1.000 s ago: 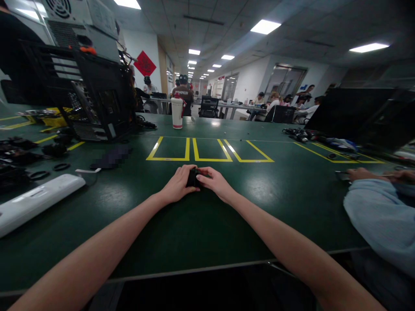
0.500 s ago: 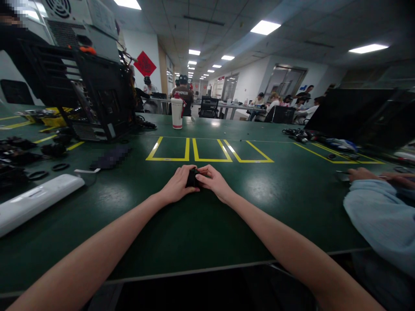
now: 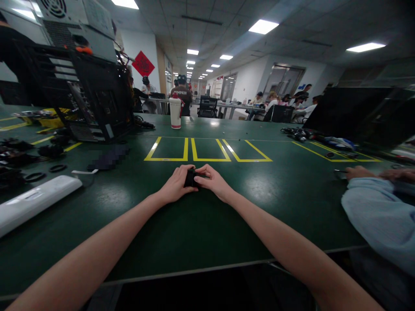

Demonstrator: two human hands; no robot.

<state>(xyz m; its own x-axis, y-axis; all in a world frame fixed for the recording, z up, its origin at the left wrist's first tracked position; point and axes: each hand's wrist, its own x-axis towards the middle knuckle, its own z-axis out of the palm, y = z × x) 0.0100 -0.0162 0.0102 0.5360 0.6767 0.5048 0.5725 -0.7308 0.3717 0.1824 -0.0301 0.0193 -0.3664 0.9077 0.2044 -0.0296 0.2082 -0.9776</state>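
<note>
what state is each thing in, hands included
left hand: gripping the black object
right hand: fingers closed on its other side
black object: held, partly covered
white cup: upright
computer case: open, inner parts showing
long white device: lying flat
black rings: lying flat

Bare forearms [image 3: 108, 239] extended, converging; left hand [image 3: 175, 185] curled, thumb [image 3: 190, 189] opposing fingers [image 3: 186, 167]; right hand [image 3: 216, 183] facing it, digits bent.

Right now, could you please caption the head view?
Left hand and right hand hold a small black object near yellow tape.
</note>
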